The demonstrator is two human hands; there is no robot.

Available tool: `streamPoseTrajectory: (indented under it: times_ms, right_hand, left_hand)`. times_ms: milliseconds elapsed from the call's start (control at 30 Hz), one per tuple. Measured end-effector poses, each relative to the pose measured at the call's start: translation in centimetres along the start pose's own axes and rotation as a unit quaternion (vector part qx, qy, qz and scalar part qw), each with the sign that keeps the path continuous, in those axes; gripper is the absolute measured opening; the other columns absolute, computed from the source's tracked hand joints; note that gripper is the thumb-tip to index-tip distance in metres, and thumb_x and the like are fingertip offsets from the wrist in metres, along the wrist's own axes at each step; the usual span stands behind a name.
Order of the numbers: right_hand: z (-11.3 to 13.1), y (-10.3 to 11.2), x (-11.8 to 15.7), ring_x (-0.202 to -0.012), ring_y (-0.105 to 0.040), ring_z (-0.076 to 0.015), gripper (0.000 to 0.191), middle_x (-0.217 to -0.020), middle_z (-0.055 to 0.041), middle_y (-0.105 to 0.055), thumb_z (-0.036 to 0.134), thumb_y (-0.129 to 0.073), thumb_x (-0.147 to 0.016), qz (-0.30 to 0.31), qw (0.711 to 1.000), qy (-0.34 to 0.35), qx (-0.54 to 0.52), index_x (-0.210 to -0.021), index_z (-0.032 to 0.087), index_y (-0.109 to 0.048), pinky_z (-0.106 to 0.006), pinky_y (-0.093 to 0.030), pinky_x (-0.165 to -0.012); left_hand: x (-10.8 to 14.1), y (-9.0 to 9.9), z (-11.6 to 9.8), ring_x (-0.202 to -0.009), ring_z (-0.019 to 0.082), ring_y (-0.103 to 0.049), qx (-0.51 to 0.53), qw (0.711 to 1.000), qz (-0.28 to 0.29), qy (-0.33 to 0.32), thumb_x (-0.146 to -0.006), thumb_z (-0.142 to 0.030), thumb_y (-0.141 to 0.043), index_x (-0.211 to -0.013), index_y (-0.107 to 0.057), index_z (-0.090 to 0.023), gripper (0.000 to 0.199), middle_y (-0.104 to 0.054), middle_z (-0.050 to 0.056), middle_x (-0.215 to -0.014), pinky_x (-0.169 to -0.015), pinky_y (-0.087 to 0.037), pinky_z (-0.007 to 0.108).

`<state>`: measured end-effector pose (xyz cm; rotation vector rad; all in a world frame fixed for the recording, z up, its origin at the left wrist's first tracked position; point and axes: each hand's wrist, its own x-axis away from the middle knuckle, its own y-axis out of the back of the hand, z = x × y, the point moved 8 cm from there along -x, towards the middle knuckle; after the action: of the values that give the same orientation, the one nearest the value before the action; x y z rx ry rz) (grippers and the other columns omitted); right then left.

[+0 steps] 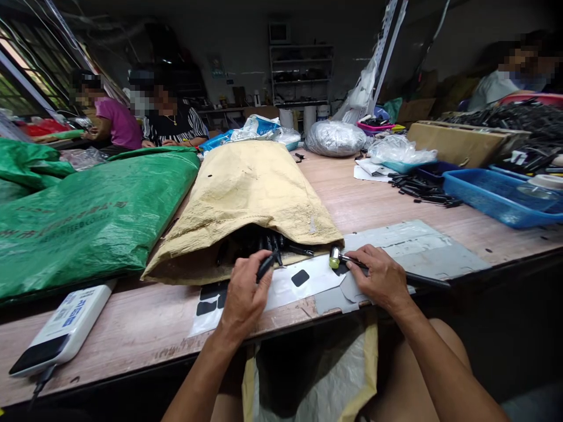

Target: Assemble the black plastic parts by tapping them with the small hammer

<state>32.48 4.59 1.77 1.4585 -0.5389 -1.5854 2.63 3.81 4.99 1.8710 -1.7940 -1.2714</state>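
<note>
My left hand [247, 290] is closed on a small black plastic part [265, 265], just before the mouth of a yellow paper sack [259, 187]. Inside that mouth lie several similar black parts [275, 241], some poking out. My right hand [379, 276] grips the black handle of a small hammer [335, 258], whose head has a yellow-green face and rests low over the table edge. Between my hands, a white sheet [281, 288] carries a black rounded square [300, 278]. A grey board [417, 249] lies under and beyond my right hand.
A green woven sack [97, 205] fills the left, with a white power bank [65, 328] before it. An open sack [365, 375] hangs below the table edge at my lap. Blue tray [492, 202] and loose black parts [424, 190] sit right. Other people [169, 120] sit across.
</note>
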Motion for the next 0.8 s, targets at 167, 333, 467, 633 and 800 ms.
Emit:
streamPoseTrajectory:
  times_ms: [167, 333, 467, 633, 800]
  right_hand:
    - [0.1, 0.1, 0.0, -0.088, -0.061, -0.0207, 0.018, -0.091, -0.0017, -0.069, 0.029, -0.061, -0.090, -0.003, 1.000, 0.001, -0.001, -0.103, 0.027, -0.074, -0.033, -0.044, -0.076]
    - [0.1, 0.1, 0.0, -0.087, -0.061, -0.0202, 0.019, -0.091, -0.0013, -0.069, 0.030, -0.061, -0.091, -0.003, 1.000, 0.003, -0.004, -0.104, 0.027, -0.074, -0.033, -0.044, -0.076]
    - [0.2, 0.1, 0.0, -0.087, -0.060, -0.0198, 0.019, -0.090, -0.0014, -0.068, 0.030, -0.060, -0.093, -0.004, 1.000, 0.014, 0.001, -0.106, 0.027, -0.074, -0.032, -0.044, -0.075]
    - [0.6, 0.7, 0.1, -0.089, -0.060, -0.0208, 0.026, -0.092, -0.0036, -0.067, 0.026, -0.054, -0.098, -0.025, 0.998, 0.051, 0.000, -0.117, 0.025, -0.072, -0.033, -0.046, -0.080]
    - [2.8, 3.8, -0.1, -0.098, -0.064, -0.0199, 0.034, -0.104, -0.0056, -0.067, 0.022, -0.052, -0.099, -0.089, 0.992, 0.053, -0.067, -0.131, 0.024, -0.064, -0.031, -0.050, -0.082]
  left_hand:
    - [0.7, -3.9, -1.9, -0.102, 0.025, -0.056, 0.026, 0.990, 0.121, -0.063, -0.095, -0.022, -0.057, -0.122, -0.069, -0.024, 0.029, -0.063, 0.007, -0.105, -0.095, -0.043, 0.040]
    - [0.9, -5.1, -1.3, -0.101, 0.025, -0.056, 0.042, 0.987, 0.148, -0.044, -0.092, -0.024, -0.063, -0.124, -0.068, -0.024, 0.033, -0.061, 0.007, -0.102, -0.095, -0.044, 0.041]
    - [0.9, -4.4, -1.0, -0.097, 0.023, -0.057, 0.068, 0.991, 0.115, -0.021, -0.082, -0.019, -0.070, -0.120, -0.067, -0.020, 0.038, -0.061, 0.005, -0.100, -0.091, -0.047, 0.038]
    - [0.8, -3.5, -0.5, -0.090, 0.021, -0.057, 0.062, 0.997, 0.051, 0.003, -0.069, -0.011, -0.071, -0.094, -0.066, -0.019, 0.026, -0.060, 0.003, -0.092, -0.083, -0.046, 0.035]
    - [0.6, -4.0, -0.1, -0.080, 0.019, -0.055, 0.061, 0.995, 0.079, 0.026, -0.072, -0.012, -0.070, -0.082, -0.067, -0.021, 0.014, -0.060, 0.000, -0.082, -0.076, -0.042, 0.033]
